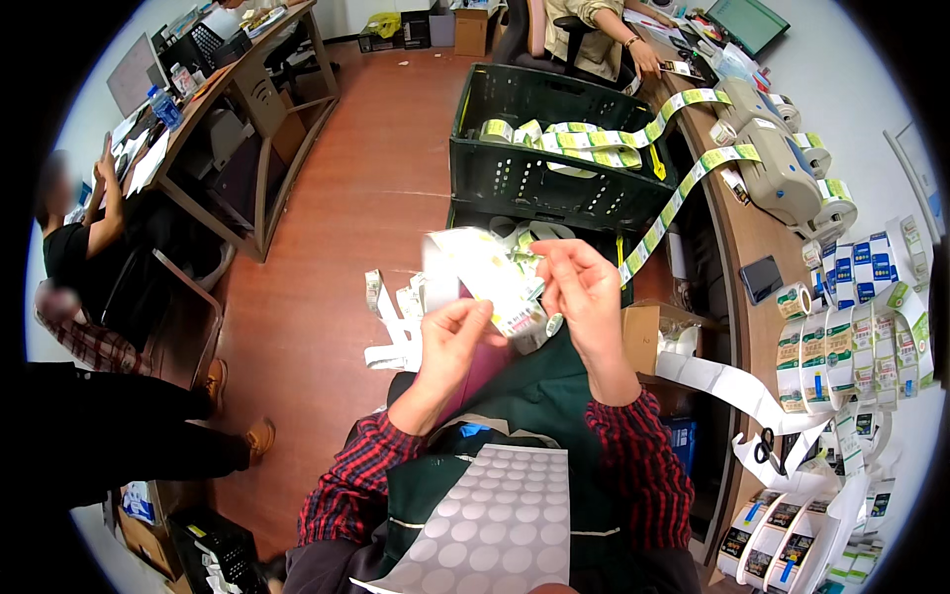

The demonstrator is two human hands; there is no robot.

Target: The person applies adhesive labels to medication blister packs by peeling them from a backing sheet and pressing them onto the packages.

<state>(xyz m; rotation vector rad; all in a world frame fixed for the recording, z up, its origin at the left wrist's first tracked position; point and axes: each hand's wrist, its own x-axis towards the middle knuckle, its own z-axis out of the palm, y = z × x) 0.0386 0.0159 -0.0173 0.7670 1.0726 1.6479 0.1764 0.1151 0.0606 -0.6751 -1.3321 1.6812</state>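
My left hand pinches the lower edge of a glossy printed plastic pouch, white with green and yellow print. Just right of the pouch is my right hand, thumb and forefinger together near its edge; glare and blur hide whether it grips anything. A small oval sticker shows beneath the right hand. Across my lap lies a sheet of round stickers in rows on a pale backing. Cut label strips lie beyond my left hand.
Ahead stands a dark green plastic crate holding label strips. Label printers, a phone, label rolls and scissors are on the right-hand desk. People are at the far right desk, the left desk and standing at the left.
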